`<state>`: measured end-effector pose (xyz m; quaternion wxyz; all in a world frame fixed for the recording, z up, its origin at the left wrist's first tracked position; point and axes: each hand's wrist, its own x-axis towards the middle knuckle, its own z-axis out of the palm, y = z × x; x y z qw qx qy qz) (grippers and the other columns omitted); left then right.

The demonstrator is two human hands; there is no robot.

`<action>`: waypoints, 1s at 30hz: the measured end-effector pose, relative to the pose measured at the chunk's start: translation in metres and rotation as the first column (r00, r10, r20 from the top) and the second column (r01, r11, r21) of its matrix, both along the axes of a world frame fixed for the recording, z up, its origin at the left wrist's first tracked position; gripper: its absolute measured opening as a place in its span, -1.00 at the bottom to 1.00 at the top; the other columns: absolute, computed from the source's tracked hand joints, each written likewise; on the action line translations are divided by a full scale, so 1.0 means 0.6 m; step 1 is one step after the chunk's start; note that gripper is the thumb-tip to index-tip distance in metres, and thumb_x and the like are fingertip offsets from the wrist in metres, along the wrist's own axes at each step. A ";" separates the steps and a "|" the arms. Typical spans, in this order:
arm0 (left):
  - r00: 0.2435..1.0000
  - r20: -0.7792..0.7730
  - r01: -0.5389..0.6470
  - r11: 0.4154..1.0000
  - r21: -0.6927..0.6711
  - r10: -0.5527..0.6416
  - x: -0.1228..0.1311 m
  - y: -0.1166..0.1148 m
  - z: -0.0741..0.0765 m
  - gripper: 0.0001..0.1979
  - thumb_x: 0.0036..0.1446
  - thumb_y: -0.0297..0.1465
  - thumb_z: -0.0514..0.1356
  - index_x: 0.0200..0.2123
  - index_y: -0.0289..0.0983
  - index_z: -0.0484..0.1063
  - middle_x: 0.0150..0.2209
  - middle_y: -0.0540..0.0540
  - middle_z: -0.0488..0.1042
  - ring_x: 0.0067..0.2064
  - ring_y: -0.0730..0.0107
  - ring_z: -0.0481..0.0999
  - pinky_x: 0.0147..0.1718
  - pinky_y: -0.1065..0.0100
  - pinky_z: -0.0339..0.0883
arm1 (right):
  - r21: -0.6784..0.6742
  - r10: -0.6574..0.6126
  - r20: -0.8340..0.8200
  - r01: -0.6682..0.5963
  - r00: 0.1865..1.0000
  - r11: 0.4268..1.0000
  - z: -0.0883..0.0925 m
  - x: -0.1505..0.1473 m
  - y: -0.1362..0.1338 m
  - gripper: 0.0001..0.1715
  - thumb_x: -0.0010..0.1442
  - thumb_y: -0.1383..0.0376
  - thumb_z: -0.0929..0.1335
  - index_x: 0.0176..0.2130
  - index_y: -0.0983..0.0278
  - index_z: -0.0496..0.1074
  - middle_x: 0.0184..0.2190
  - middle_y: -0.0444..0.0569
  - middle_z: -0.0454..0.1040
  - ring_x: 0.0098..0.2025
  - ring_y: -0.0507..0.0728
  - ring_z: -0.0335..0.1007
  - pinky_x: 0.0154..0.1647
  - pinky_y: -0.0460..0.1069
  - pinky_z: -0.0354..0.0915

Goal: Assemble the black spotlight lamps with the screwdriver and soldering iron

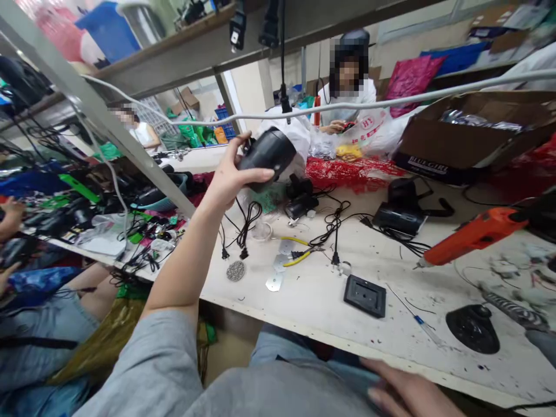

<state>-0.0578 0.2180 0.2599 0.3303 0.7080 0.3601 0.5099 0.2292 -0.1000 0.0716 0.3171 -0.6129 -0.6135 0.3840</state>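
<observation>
Black cylindrical housing (271, 153) being gripped by left hand (230, 174), thumb along near side, fingers round back end, apparently for steadying its rounded body; being held above cluttered worktop (313, 301). Right hand (403, 385) being held low near front edge; being blurred, so whether anything is being gripped cannot be told. Orange power screwdriver (478, 234) and yellow-handled pliers (296, 260) being kept nearby, probably for easy reach.

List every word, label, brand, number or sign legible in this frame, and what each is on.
"BLUEGIRL": white lettering on the brown cardboard box.
"HY": red, on the plastic bag; the red characters beneath are too blurred to read.
No text is readable on the black cylindrical housing in the left hand.
</observation>
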 end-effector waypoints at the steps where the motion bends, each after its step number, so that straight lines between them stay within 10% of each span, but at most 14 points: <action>1: 0.997 -0.071 0.013 1.000 0.018 -0.012 0.000 -0.022 0.001 -0.09 -0.20 -0.31 0.51 0.26 -0.08 0.29 0.01 -0.12 0.43 0.07 -0.04 0.51 0.07 -0.09 0.43 | -0.006 -0.007 -0.001 0.007 1.000 1.000 0.007 -0.003 0.020 -0.63 0.09 -0.19 0.39 -0.21 -0.13 0.63 -0.28 -0.01 0.67 -0.26 0.36 0.64 -0.28 0.20 0.61; 5: 0.890 -0.443 0.174 0.979 0.106 -0.110 0.022 -0.127 -0.042 0.01 -0.21 -0.28 0.52 0.34 -0.09 0.21 0.14 -0.16 0.41 0.12 -0.11 0.45 0.17 -0.09 0.32 | 0.003 -0.241 -0.182 0.245 0.953 0.969 0.037 -0.020 0.097 -0.36 0.16 -0.25 0.33 -0.04 0.11 0.57 -0.18 0.09 0.66 -0.21 0.33 0.65 -0.13 0.26 0.59; 11: 0.709 -0.625 0.421 0.907 0.001 -0.328 0.062 -0.252 -0.215 0.02 -0.01 -0.46 0.30 0.46 -0.04 -0.10 0.05 -0.17 0.41 0.02 0.07 0.47 0.03 0.09 0.42 | -0.044 -0.184 -0.447 0.184 0.876 0.982 0.014 -0.038 0.153 0.02 0.17 -0.37 0.25 0.36 0.13 0.17 0.21 0.19 0.44 0.21 0.32 0.44 0.12 0.27 0.46; 18: 0.852 -0.519 0.265 0.908 0.323 -0.064 0.096 -0.316 -0.367 -0.18 0.27 -0.32 0.23 0.47 -0.13 -0.12 0.17 -0.31 0.39 0.17 0.00 0.41 0.13 -0.01 0.35 | 0.040 -0.222 -0.042 0.224 0.974 0.974 0.014 -0.057 0.171 -0.28 0.28 -0.22 0.22 0.18 0.14 0.43 0.18 0.05 0.49 0.26 0.30 0.39 0.33 0.24 0.25; 24: 0.883 -0.408 -0.004 0.874 0.486 0.231 0.097 -0.330 -0.426 -0.31 0.26 -0.21 0.27 0.36 -0.20 0.10 0.13 -0.32 0.47 0.14 -0.02 0.45 0.10 -0.02 0.39 | 0.215 -0.240 0.062 0.222 0.969 0.951 -0.007 -0.066 0.216 -0.52 0.34 0.23 0.24 0.22 0.21 0.32 -0.04 0.07 0.60 -0.02 0.23 0.57 0.09 0.21 0.45; 30: 0.857 -0.456 0.031 0.858 0.513 0.241 0.091 -0.331 -0.443 -0.35 0.24 -0.32 0.29 0.33 -0.18 0.14 0.14 -0.32 0.48 0.17 -0.03 0.41 0.10 -0.02 0.36 | 0.363 -0.161 0.237 0.067 0.958 0.929 -0.053 -0.051 0.251 -0.44 0.19 0.56 0.15 0.03 0.22 0.49 -0.08 0.09 0.54 -0.05 0.23 0.48 0.07 0.19 0.43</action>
